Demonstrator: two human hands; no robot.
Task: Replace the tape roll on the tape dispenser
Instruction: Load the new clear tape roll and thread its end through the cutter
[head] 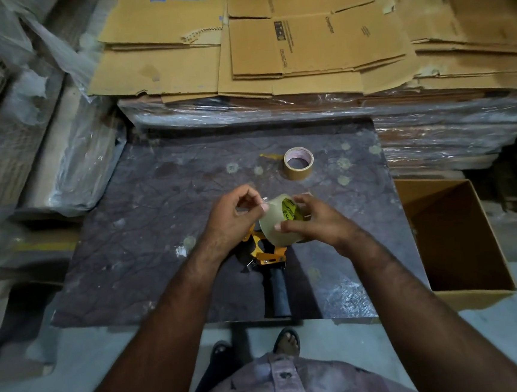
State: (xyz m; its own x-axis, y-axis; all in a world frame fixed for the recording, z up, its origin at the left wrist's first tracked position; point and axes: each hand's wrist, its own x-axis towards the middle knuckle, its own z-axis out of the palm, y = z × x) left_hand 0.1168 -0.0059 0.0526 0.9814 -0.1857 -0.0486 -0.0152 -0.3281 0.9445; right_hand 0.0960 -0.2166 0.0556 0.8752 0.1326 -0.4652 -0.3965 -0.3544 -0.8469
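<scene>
1. Holding steady over the dispenser point(268, 251): it lies flat on the board point(133, 206), orange frame away from the person, dark handle pointing back toward the person. The spindle is hidden behind the hands, so I cannot tell whether it is bare.
2. Left hand point(234, 219), up and left of the dispenser: fingers curled in, thumb and forefinger pinched on something thin and clear at the roll's edge. Judged to be the free end of the tape; too small to confirm.
3. New roll point(276, 222), clear tape with a yellow-green core label, held just above the dispenser's frame, tilted, not yet seated.
4. Right hand point(312, 222), right of the dispenser: half closed around the roll, thumb on the near face, fingers over the far rim.
5. Step in hand, by my reading: freeing the tape end before mounting. To do it well, keep the roll still with the right hand, peel a short tab only, keep it from folding back onto itself, and check unwind direction so the sticky side faces out past the blade.
6. Old core point(298, 163), nearly spent, stands on the board beyond the dispenser, well apart; not in the way.
7. Open box point(455, 241) sits right of the dispenser, off the board.
8. Flat cartons point(300, 45) are stacked well beyond. Nothing blocks the hands.
</scene>
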